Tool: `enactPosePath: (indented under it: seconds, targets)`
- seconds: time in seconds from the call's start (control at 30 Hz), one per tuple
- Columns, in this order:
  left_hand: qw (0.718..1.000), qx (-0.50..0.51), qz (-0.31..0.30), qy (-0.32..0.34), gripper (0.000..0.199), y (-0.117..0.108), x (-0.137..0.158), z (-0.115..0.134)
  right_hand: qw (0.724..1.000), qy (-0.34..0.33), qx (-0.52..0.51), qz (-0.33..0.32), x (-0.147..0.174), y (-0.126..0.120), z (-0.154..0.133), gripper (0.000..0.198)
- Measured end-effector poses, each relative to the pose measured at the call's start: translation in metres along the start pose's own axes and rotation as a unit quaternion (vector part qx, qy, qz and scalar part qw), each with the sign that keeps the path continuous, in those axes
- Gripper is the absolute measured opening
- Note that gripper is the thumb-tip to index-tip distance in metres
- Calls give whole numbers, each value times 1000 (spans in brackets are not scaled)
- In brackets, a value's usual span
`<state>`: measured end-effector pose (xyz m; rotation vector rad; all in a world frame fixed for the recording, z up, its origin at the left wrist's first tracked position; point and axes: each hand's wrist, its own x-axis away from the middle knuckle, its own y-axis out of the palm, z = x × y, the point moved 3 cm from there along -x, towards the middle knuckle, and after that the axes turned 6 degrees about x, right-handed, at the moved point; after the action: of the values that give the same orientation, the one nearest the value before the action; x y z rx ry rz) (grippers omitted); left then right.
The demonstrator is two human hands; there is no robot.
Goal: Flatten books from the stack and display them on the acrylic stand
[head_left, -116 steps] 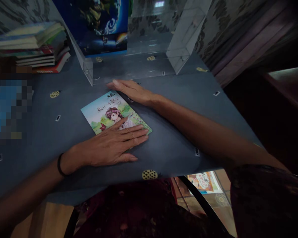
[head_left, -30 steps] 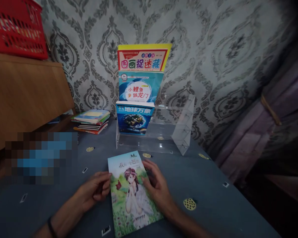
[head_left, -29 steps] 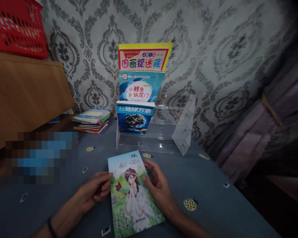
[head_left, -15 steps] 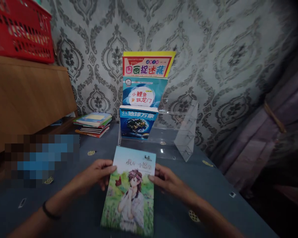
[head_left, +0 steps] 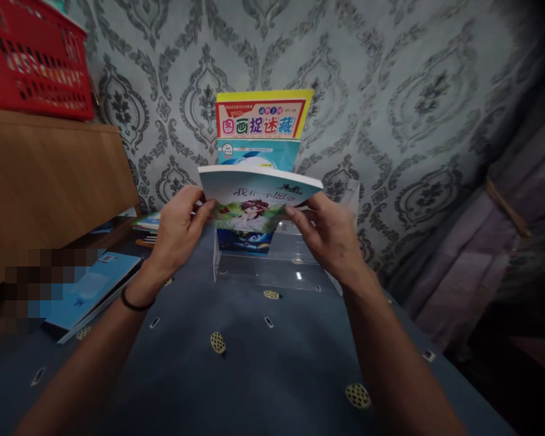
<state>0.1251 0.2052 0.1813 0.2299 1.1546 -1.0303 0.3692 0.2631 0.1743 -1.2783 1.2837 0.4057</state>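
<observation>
A paperback book point(head_left: 254, 209) with a pale blue and green cover, showing a drawn figure, is held up between my hands and tilted so its top edge faces me. My left hand point(head_left: 181, 224) grips its left side, thumb on the cover. On the right side my right hand point(head_left: 329, 233) pinches it the same way. Behind it stands a clear acrylic book rack point(head_left: 295, 269). The rack bears a yellow-and-red picture book point(head_left: 258, 118), a light blue book point(head_left: 260, 150) partly covered by the held one, and a dark blue book point(head_left: 243, 241) mostly hidden.
A blue book point(head_left: 93, 290) lies at the left beside a blurred-out patch. Farther back is a stack of books point(head_left: 146, 224), partly behind my left hand. A red basket point(head_left: 36, 66) sits on a wooden cabinet point(head_left: 54, 181). A curtain point(head_left: 472, 266) hangs at the right.
Both hands have lifted the paperback up and forward from low over the cloth to in front of the rack, tipping it flatter. A blue book at the left now shows more fully.
</observation>
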Motion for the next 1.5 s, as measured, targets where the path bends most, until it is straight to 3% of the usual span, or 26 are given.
enactPosePath:
  seconds: [0.63,0.97,1.33,1.5]
  targets:
    - [1000,15,10,-14,22,29,14,-44,1000,-11,5,12,4,23,22,17]
    - [1000,-10,12,-14,20,44,12,-58,999,46,12,-20,8,35,41,14]
    - [992,-86,-51,-75,16,63,12,-88,993,80,60,-62,14,58,63,7]
    - [986,-155,-45,-47,18,66,21,-89,990,108,68,-56,15,62,62,12]
